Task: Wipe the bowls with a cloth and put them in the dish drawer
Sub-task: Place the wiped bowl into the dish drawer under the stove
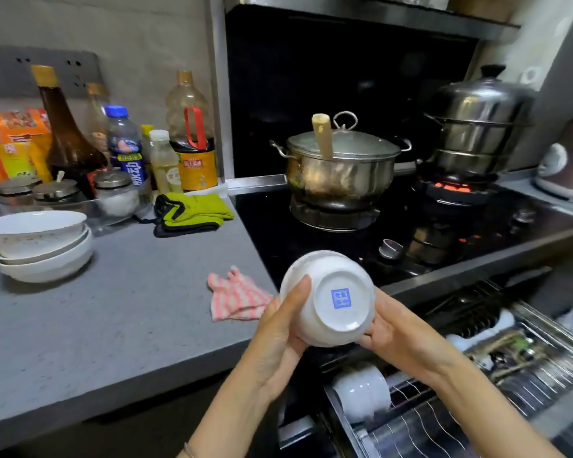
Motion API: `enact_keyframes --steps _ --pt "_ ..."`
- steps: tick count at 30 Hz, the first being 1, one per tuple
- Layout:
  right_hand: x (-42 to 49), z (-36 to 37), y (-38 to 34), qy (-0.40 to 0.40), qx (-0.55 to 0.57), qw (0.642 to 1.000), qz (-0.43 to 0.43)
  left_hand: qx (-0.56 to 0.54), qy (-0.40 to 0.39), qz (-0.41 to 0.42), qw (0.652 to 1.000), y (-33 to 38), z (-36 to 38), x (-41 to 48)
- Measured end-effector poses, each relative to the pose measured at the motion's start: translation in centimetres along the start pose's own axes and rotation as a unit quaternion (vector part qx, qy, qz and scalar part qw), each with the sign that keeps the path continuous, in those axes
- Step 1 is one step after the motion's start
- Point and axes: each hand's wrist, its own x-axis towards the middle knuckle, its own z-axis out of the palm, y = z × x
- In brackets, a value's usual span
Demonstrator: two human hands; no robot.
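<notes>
Head view: bowl held above open drawer

White ceramic bowl (pixel 328 299) is held up at centre, base toward the camera, blue square mark on the foot. Left hand (pixel 278 328) grips its left side, thumb along the wall. Right hand (pixel 394 328) cups its right side. Pink-and-white striped cloth (pixel 237 297) lies crumpled on grey countertop (pixel 113 325), just left of the bowl. Wire-rack dish drawer (pixel 444 424) stands open, near right; white bowls on edge (pixel 361 391) sit at its left end. Stack of white shallow dishes (pixel 37 246) is far left.

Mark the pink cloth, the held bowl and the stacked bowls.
pink cloth (pixel 237 297), head view, striped middle.
held bowl (pixel 340 299), head view, blue base mark.
stacked bowls (pixel 40 252), head view, stack's side.
</notes>
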Motion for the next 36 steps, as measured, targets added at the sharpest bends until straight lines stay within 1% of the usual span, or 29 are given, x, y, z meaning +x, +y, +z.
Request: enact_keyframes --steps 3,7,10,13,15,16,17,18,21,23,25,27,30,31,34,36 --pt "-3.5 -3.3 0.7 0.046 0.027 0.999 0.001 0.056 -0.040 -0.036 0.997 -3.3 1.8 1.5" --pt "-7.7 -7.2 1.1 0.101 0.033 0.994 0.012 0.166 -0.081 -0.113 0.976 -7.8 3.4 3.4" --pt "-9.9 -9.9 2.4 0.150 0.030 0.988 0.033 0.200 -0.086 -0.155 0.964 -11.6 3.4 4.7" --pt "-10.7 -12.4 4.5 0.185 0.029 0.980 0.072 0.222 -0.086 -0.192 0.952 -15.3 3.6 6.1" --pt "-10.6 -14.0 5.9 0.203 0.019 0.974 0.102 0.254 -0.071 -0.200 0.944 -17.7 3.3 6.8" --pt "-10.4 -14.6 6.5 0.215 0.011 0.969 0.118 0.287 -0.058 -0.195 0.936 -19.0 2.8 7.2" --pt "-10.1 -15.3 7.0 0.224 0.001 0.966 0.131 0.345 -0.055 -0.184 0.919 -20.3 2.2 7.6" --pt "-9.8 -16.1 7.7 0.232 -0.012 0.962 0.142 0.420 -0.069 -0.172 0.889 -21.6 1.5 7.9" --pt "-8.7 -18.7 9.9 0.267 -0.064 0.944 0.182 0.610 -0.133 -0.121 0.772 -24.7 -0.6 8.6" --pt "-8.0 -20.6 11.7 0.282 -0.082 0.934 0.202 0.684 -0.169 -0.105 0.702 -26.1 -1.5 8.8" --pt "-7.2 -22.2 13.2 0.300 -0.110 0.920 0.226 0.728 -0.192 -0.100 0.651 -27.4 -2.2 8.9" --pt "-6.3 -23.5 14.8 0.321 -0.137 0.906 0.239 0.750 -0.203 -0.088 0.623 -28.7 -2.8 9.5" --pt "-5.0 -24.7 16.4 0.348 -0.135 0.893 0.251 0.780 -0.174 -0.065 0.597 -30.0 -3.1 10.4" --pt "-4.5 -24.8 16.6 0.349 -0.121 0.893 0.258 0.783 -0.171 -0.073 0.594 -30.4 -3.3 10.6" --pt "-2.9 -25.1 17.6 0.359 -0.087 0.889 0.272 0.766 -0.200 -0.098 0.603 -31.6 -4.1 10.9" --pt "-2.0 -25.4 18.4 0.359 -0.078 0.888 0.274 0.764 -0.194 -0.103 0.607 -31.7 -4.5 10.7"
